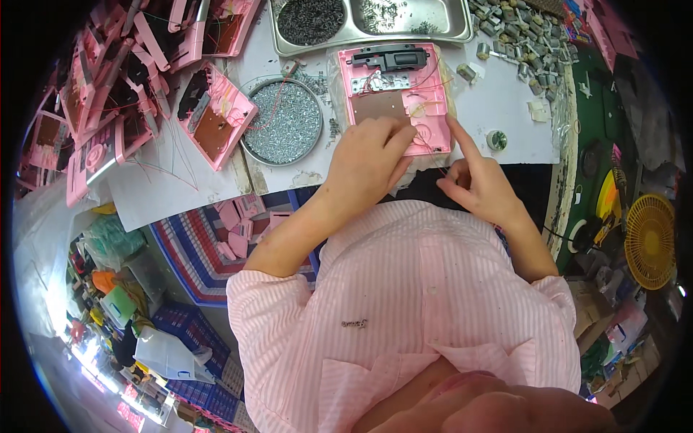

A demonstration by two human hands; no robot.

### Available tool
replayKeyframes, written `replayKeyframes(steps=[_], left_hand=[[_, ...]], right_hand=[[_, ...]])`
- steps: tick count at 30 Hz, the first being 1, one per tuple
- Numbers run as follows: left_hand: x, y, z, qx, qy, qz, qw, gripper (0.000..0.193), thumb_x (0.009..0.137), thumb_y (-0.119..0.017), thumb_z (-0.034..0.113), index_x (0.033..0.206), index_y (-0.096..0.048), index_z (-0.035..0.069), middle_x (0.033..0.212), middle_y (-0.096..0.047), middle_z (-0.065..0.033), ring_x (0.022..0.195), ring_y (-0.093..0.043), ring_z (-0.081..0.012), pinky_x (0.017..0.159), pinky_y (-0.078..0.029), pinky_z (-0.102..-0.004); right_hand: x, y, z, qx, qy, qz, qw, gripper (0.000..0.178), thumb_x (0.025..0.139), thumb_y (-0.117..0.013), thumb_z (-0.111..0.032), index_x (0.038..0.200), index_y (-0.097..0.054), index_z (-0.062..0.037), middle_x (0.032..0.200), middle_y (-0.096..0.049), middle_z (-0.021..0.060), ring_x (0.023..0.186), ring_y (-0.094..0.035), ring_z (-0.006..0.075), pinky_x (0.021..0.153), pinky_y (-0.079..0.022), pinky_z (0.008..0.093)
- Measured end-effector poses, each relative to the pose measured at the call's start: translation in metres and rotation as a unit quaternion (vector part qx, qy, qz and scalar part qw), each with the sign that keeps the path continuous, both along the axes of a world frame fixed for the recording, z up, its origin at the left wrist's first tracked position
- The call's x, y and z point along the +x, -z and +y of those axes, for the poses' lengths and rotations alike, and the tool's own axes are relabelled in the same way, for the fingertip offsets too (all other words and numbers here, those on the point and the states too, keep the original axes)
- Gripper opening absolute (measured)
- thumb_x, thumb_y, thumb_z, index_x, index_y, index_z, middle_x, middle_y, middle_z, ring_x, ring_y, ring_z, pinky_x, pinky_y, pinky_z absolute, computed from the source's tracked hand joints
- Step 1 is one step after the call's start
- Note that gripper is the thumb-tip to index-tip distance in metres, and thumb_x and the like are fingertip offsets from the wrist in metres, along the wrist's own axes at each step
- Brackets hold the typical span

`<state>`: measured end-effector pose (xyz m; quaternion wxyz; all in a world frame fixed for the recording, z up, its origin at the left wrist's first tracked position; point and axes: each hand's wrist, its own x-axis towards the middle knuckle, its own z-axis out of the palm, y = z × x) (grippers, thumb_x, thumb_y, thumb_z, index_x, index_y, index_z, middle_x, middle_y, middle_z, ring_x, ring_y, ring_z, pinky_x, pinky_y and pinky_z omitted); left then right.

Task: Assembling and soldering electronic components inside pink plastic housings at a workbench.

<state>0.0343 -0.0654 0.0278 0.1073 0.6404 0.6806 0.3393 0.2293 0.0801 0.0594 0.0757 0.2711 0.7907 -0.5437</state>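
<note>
A pink plastic housing lies on the table in front of me, with a black module, a metal bracket, a brown board and thin wires inside. My left hand rests over its near left part, thumb and fingers closed together; what they pinch is hidden. At the near right corner is my right hand, its index finger stretched along the housing's side. A thin wire runs out over the near edge to the pinched thumb and bent fingers of that hand.
A round tray of small silvery screws stands left, near another pink housing and a heap of them. A steel tray holds dark small parts. Several small motors lie right, beyond a small green-and-white round object.
</note>
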Motion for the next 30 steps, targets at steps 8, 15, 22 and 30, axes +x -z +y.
replayKeyframes(steps=[8, 15, 22, 30], left_hand=[[0.007, 0.004, -0.004, 0.004, 0.012, 0.042, 0.999, 0.048, 0.08, -0.076, 0.016, 0.127, -0.065, 0.013, 0.09, -0.06, -0.003, 0.085, -0.058, -0.0248, 0.076, -0.043, -0.0381], [0.006, 0.019, -0.012, 0.1, 0.02, 0.004, 0.995, 0.035, 0.074, -0.079, 0.012, 0.108, -0.073, 0.011, 0.099, -0.065, -0.0029, 0.087, -0.062, -0.0238, 0.08, -0.046, -0.0388], [0.006, 0.025, -0.014, 0.141, 0.042, -0.011, 0.989, 0.041, 0.066, -0.081, 0.01, 0.106, -0.073, 0.01, 0.101, -0.066, -0.0038, 0.085, -0.062, -0.0239, 0.076, -0.049, -0.039], [-0.002, 0.017, -0.023, 0.124, 0.005, 0.031, 0.992, 0.034, 0.07, -0.082, 0.009, 0.102, -0.073, 0.01, 0.089, -0.066, -0.0018, 0.078, -0.063, -0.0217, 0.069, -0.048, -0.0373]], right_hand=[[-0.006, -0.006, -0.008, 0.08, -0.2, 0.199, 0.956, 0.078, 0.082, -0.069, -0.004, 0.154, -0.039, -0.0062, 0.066, -0.062, 0.0051, 0.052, -0.056, 0.0221, 0.053, -0.045, 0.0337], [-0.027, 0.013, 0.007, 0.349, -0.095, 0.207, 0.909, 0.042, 0.078, -0.078, -0.024, 0.117, -0.07, -0.0102, 0.109, -0.065, 0.0082, 0.107, -0.054, 0.0335, 0.09, -0.048, 0.0428], [-0.025, 0.035, -0.002, 0.358, -0.075, 0.236, 0.9, 0.036, 0.076, -0.078, -0.023, 0.11, -0.073, -0.0142, 0.109, -0.064, 0.0022, 0.108, -0.053, 0.0297, 0.093, -0.043, 0.0448], [-0.028, 0.034, 0.002, 0.387, -0.122, 0.226, 0.886, 0.038, 0.075, -0.078, -0.023, 0.112, -0.072, -0.017, 0.105, -0.062, 0.0012, 0.106, -0.053, 0.0276, 0.094, -0.041, 0.047]])
